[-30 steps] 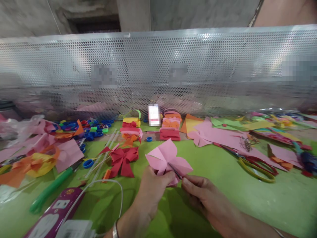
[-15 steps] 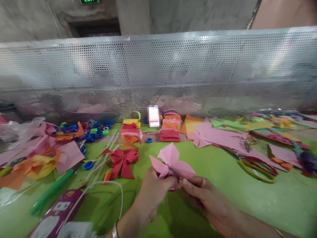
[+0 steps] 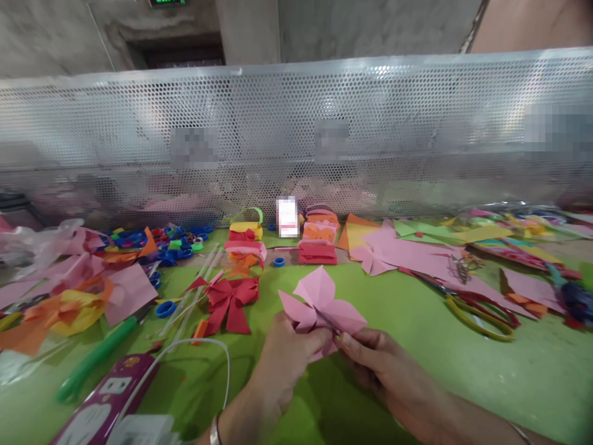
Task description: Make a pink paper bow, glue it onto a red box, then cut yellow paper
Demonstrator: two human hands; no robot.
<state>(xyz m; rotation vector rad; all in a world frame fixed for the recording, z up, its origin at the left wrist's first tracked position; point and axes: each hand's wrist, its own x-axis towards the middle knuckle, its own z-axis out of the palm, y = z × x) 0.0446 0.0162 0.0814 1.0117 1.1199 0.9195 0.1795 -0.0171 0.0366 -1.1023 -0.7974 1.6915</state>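
Note:
A pink folded-paper flower (image 3: 319,293) with several pointed petals is held above the green table top. My left hand (image 3: 294,349) pinches it from below and the left, thumb pressed across its lower part. From my right hand (image 3: 377,355) a thin, pointed metal tool (image 3: 328,321) reaches to the flower's centre; its handle is hidden in the closed fingers, so whether it is tweezers or scissors I cannot tell. Left of the hands lies a red paper bow (image 3: 231,303), apart from them.
Small paper bags (image 3: 319,235) stand at the back before a perforated metal screen (image 3: 278,123). Scissors (image 3: 482,315) and pink paper (image 3: 417,256) lie right. On the left are a purple power strip (image 3: 111,392) with a white cable (image 3: 228,364), a green-handled tool (image 3: 97,358) and blue rings (image 3: 165,309).
The hands and flower are almost still. The flower's lower edge has tilted slightly, and the metal tool keeps its place at the centre.

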